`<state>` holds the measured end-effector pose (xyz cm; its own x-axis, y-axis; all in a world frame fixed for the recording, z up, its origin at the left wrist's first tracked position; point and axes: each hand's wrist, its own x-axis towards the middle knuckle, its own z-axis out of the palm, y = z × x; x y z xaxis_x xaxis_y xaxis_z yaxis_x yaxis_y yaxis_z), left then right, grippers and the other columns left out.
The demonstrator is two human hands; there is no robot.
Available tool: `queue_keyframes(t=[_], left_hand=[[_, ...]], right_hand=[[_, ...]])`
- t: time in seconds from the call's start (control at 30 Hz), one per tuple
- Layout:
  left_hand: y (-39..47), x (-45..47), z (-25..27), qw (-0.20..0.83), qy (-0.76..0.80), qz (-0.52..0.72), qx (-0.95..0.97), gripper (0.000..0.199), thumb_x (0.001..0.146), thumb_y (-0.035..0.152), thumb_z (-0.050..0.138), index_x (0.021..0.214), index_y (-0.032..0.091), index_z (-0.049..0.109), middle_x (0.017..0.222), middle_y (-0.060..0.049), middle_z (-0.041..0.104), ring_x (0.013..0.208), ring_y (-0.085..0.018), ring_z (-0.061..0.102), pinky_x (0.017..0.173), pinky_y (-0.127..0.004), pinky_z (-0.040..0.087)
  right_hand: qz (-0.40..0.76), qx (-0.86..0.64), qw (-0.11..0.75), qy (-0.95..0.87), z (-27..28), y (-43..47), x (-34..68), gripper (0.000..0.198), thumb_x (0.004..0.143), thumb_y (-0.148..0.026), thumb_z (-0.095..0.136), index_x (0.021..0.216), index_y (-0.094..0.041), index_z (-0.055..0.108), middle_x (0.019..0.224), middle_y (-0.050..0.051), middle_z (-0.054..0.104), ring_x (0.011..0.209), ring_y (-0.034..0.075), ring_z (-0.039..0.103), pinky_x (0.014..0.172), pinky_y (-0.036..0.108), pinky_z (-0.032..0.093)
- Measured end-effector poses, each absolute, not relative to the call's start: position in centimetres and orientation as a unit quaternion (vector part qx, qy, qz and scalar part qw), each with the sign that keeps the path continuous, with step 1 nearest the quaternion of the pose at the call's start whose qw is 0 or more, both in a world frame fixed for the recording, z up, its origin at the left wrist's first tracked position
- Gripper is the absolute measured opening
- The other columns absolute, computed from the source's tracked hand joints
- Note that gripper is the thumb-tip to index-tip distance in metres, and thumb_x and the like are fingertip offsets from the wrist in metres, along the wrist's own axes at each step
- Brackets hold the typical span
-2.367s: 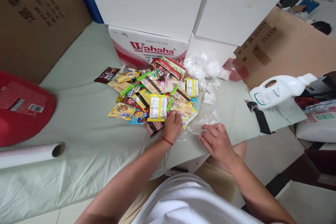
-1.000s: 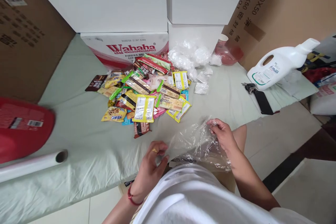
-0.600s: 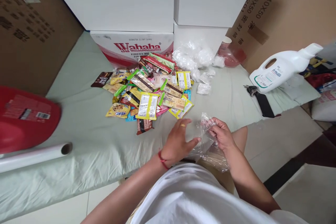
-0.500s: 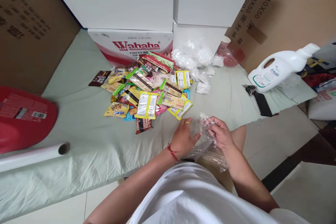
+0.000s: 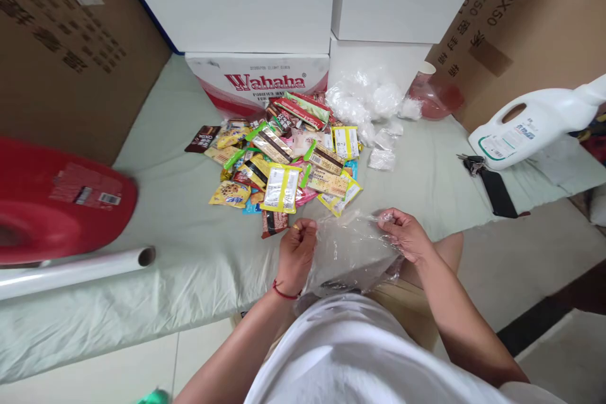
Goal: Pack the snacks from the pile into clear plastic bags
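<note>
A sheet of clear plastic wrap (image 5: 353, 252) is stretched between my two hands, in front of my lap at the near edge of the cloth-covered surface. My left hand (image 5: 298, 252) is closed on its left edge. Its right edge is pinched by the fingers of my right hand (image 5: 407, 237), where the film is bunched. Just beyond the wrap lies a heap of packaged snacks (image 5: 281, 186). A small brown snack packet (image 5: 274, 223) at the heap's near side is close to my left hand.
Crumpled clear plastic (image 5: 367, 101) lies behind the heap, before a Wahaha box (image 5: 265, 82). A white detergent bottle (image 5: 530, 126), keys (image 5: 473, 165) and a black phone-like object (image 5: 499, 194) are right. A red bottle (image 5: 66, 202) and a white roll (image 5: 95, 270) are left.
My hands have moved apart, the left one leftward, spreading the bunched plastic wrap between them. My left fingers have closed on its edge. The whole view has shifted slightly left.
</note>
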<state>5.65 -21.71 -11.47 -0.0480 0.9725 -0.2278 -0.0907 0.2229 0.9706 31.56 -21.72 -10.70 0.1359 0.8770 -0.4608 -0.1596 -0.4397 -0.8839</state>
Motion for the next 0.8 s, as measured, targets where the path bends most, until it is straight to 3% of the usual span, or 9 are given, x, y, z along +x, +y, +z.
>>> queue_keyframes(t=[0.13,0.33,0.47,0.53,0.67,0.8], left_hand=[[-22.0,3.6,-11.6,0.503,0.581,0.514,0.38,0.031,0.091,0.053,0.062,0.084,0.023,0.055,0.053,0.007,0.045,0.048,-0.011,0.038,0.047,-0.022,0.031],[-21.2,1.1,-12.4,0.462,0.638,0.513,0.342,0.028,0.088,0.049,0.063,0.091,0.022,0.056,0.063,0.005,0.053,0.051,-0.012,0.045,0.048,-0.022,0.035],[-23.1,0.5,-10.0,0.23,0.688,0.534,0.435,0.017,0.087,0.032,0.066,0.099,0.022,0.06,0.09,-0.002,0.062,0.072,-0.016,0.057,0.066,-0.028,0.048],[-24.6,1.2,-7.8,0.126,0.626,0.534,0.554,0.009,0.088,0.02,0.062,0.097,0.024,0.062,0.095,-0.004,0.063,0.081,-0.019,0.06,0.076,-0.032,0.05],[-25.3,4.3,-5.9,0.197,0.394,0.393,0.807,0.023,0.089,0.009,0.05,0.093,0.026,0.065,0.088,-0.005,0.07,0.083,-0.022,0.064,0.076,-0.036,0.051],[-21.5,6.4,-9.5,0.183,0.423,0.29,0.838,0.025,0.089,0.008,0.045,0.09,0.02,0.067,0.095,-0.011,0.074,0.089,-0.028,0.066,0.076,-0.043,0.051]], right_hand=[[0.583,-0.617,0.42,-0.322,-10.8,-20.0,31.9,0.054,0.05,-0.049,0.097,0.081,-0.017,0.068,0.07,-0.004,0.059,0.051,0.005,0.038,0.044,0.02,0.024],[0.562,-0.622,0.391,-0.381,-11.1,-17.3,32.3,0.051,0.058,-0.054,0.091,0.086,-0.018,0.068,0.06,-0.008,0.052,0.046,0.005,0.028,0.044,0.022,0.017],[0.528,-0.629,0.391,-0.415,-11.4,-16.5,32.1,0.045,0.068,-0.056,0.082,0.086,-0.018,0.068,0.069,-0.003,0.062,0.049,0.007,0.033,0.045,0.023,0.021],[0.513,-0.628,0.39,-0.437,-11.6,-16.4,31.8,0.041,0.072,-0.055,0.079,0.086,-0.018,0.069,0.071,-0.002,0.063,0.051,0.008,0.036,0.047,0.024,0.025],[0.501,-0.624,0.37,-0.472,-11.5,-16.3,31.4,0.04,0.075,-0.055,0.076,0.088,-0.018,0.069,0.071,-0.001,0.064,0.053,0.009,0.038,0.051,0.024,0.027],[0.502,-0.624,0.335,-0.496,-10.7,-16.5,31.9,0.043,0.075,-0.057,0.075,0.089,-0.017,0.07,0.071,-0.001,0.065,0.056,0.011,0.041,0.053,0.025,0.03]])
